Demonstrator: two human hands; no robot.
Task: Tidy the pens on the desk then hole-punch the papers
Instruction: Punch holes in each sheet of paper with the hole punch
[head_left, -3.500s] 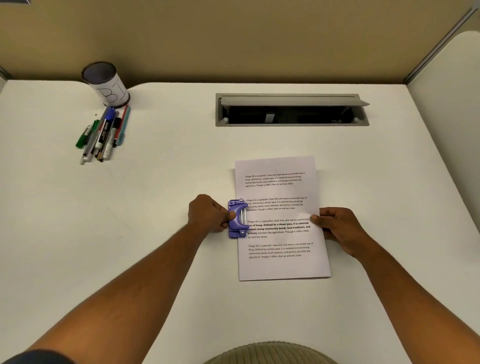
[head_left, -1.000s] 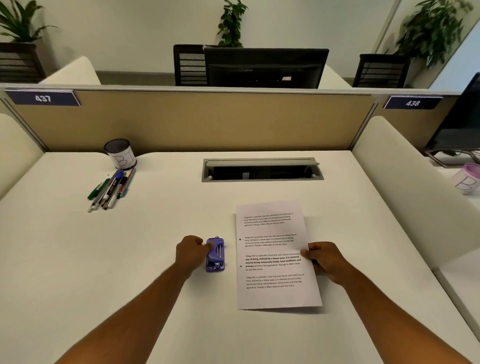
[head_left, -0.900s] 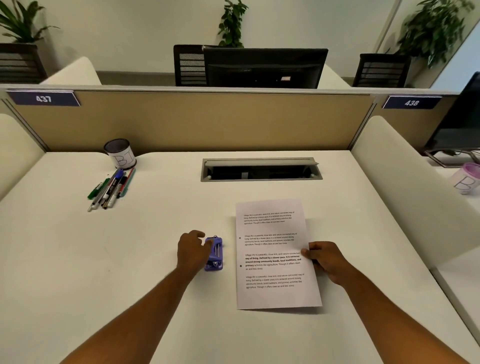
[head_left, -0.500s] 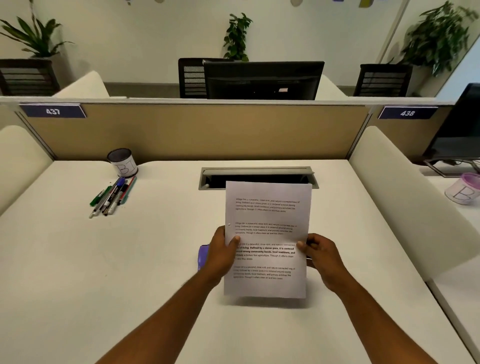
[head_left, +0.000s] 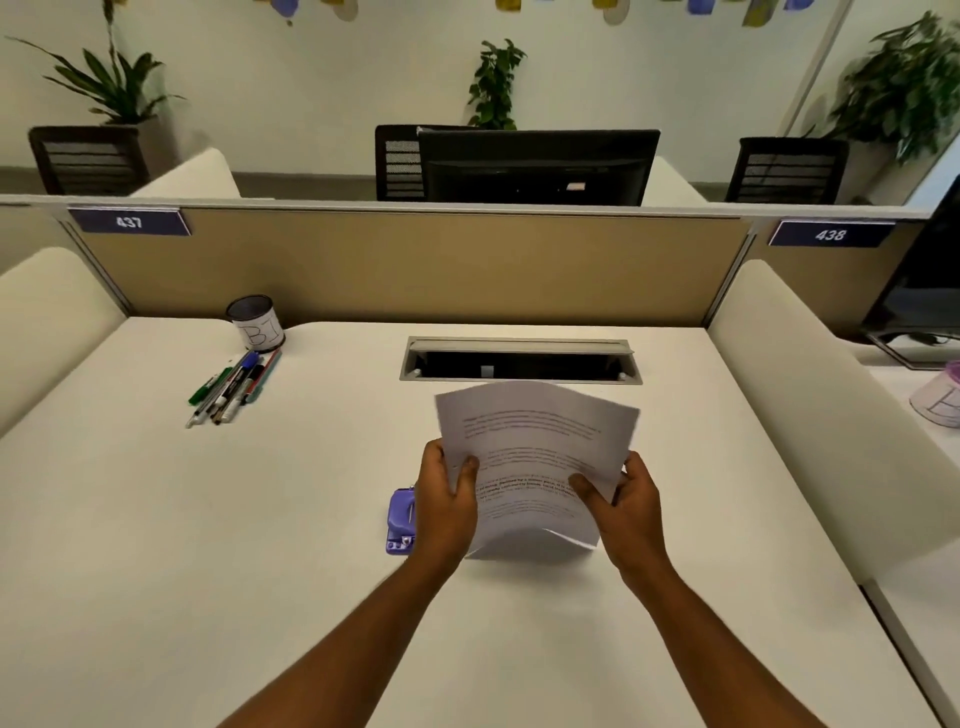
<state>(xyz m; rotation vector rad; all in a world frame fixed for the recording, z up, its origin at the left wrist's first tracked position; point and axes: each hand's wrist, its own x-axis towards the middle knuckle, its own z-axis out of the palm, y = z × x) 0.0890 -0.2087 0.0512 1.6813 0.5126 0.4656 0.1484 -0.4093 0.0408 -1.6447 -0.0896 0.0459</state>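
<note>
The printed papers (head_left: 535, 441) are lifted off the white desk (head_left: 208, 545), bowed and blurred, held by both hands. My left hand (head_left: 447, 504) grips their left edge and my right hand (head_left: 623, 509) grips the right edge. The small purple hole punch (head_left: 401, 519) lies on the desk just left of my left hand, partly hidden behind it. Several pens and markers (head_left: 234, 387) lie side by side at the back left, in front of a dark pen cup (head_left: 255, 322) with a white label.
A grey cable hatch (head_left: 519, 360) stands open at the back middle. A tan partition (head_left: 415, 265) closes the far edge and cream dividers (head_left: 831, 415) flank both sides. A monitor and chairs stand beyond; a pink-lidded cup (head_left: 943, 397) sits on the neighbouring desk.
My left hand let go of the hole punch and joined the right on the papers. Both hands lifted the papers off the desk; they now bow and tilt. The camera tilted up.
</note>
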